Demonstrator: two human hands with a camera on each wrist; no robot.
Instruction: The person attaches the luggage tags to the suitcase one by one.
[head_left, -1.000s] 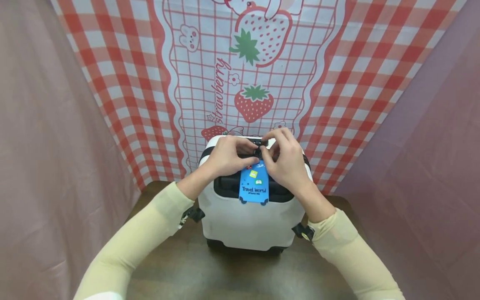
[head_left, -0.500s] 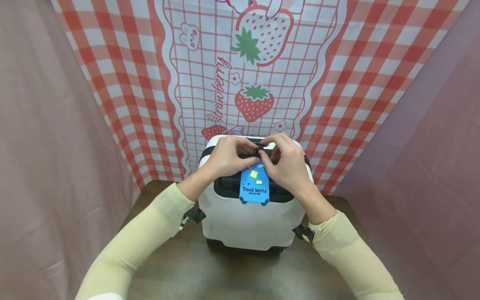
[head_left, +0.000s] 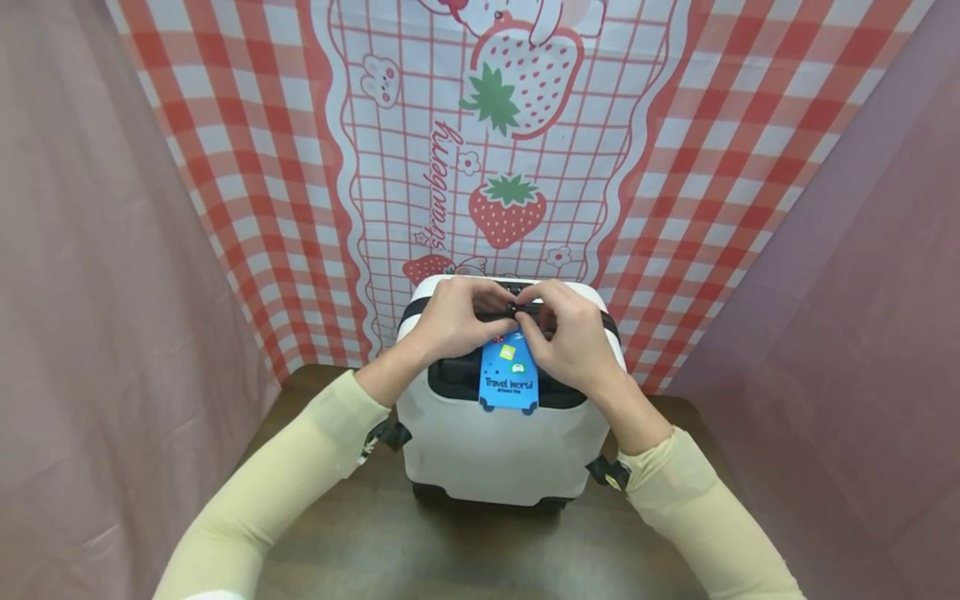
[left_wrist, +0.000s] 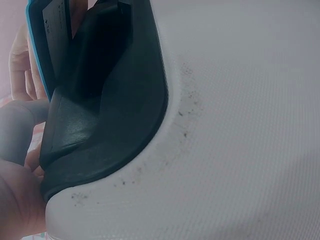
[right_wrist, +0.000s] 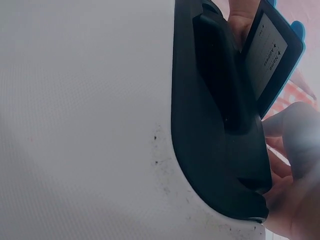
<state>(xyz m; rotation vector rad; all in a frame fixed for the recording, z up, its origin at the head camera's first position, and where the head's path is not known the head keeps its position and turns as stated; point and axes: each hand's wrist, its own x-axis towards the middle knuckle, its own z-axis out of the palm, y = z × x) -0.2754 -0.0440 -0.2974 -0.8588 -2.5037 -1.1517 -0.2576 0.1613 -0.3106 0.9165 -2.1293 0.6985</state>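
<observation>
A white suitcase (head_left: 498,458) stands upright with a black handle recess (head_left: 455,372) at its top. From there hangs a blue luggage tag (head_left: 508,379) reading "Travel World", its face toward me. My left hand (head_left: 455,318) comes in from the left and pinches near the tag's black strap (head_left: 513,309), thumb at the tag's upper edge. From the other side my right hand (head_left: 572,337) pinches the strap between index finger and thumb, its fingertips meeting the left ones. Both wrist views show the tag's back, with a white name card (right_wrist: 267,57); the fingertips are hidden there.
The suitcase stands on a brown wooden table (head_left: 420,558). Close behind it hangs a red-and-white checked cloth (head_left: 510,125) with strawberry prints. Pink drapes (head_left: 97,333) close in both sides. Dark wrist cameras (head_left: 390,433) sit near the suitcase's flanks.
My right index finger has come down and forward from the suitcase's top to the strap, closing in on the thumb. The left hand keeps its place. The whole view has shifted slightly.
</observation>
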